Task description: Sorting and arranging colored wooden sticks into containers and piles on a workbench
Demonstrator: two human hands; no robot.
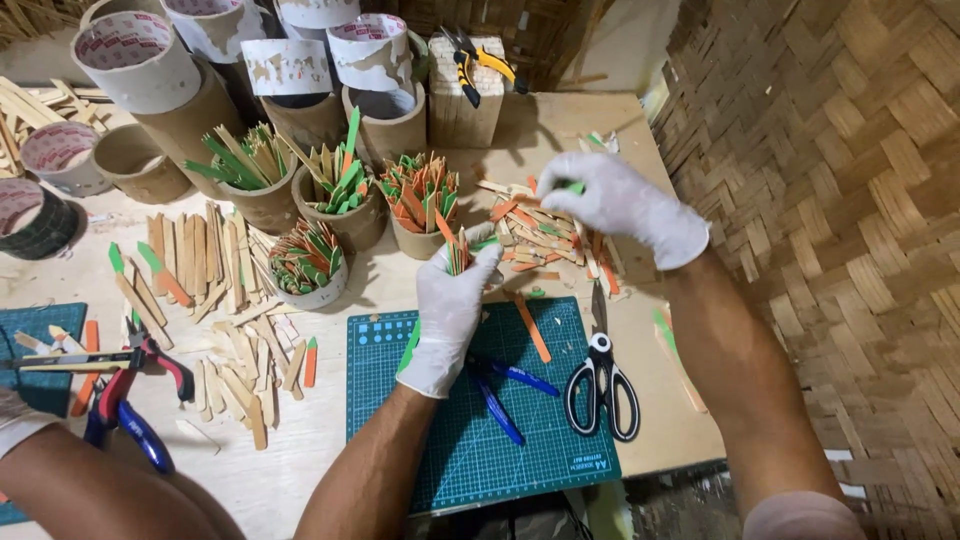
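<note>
Upright, painted sticks [420,195] fill cardboard cups [415,238]

warm, even light falls from above on the table [600,130]. soft shadows lie beside the tubes [290,70] and the scissors [600,385]. white gloves glare slightly. edges bend outward; the near corners look dim and blurred.

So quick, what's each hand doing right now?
Left hand: closed on a bunch of sticks.
Right hand: picking at the stick pile; grip cannot be told.
</note>
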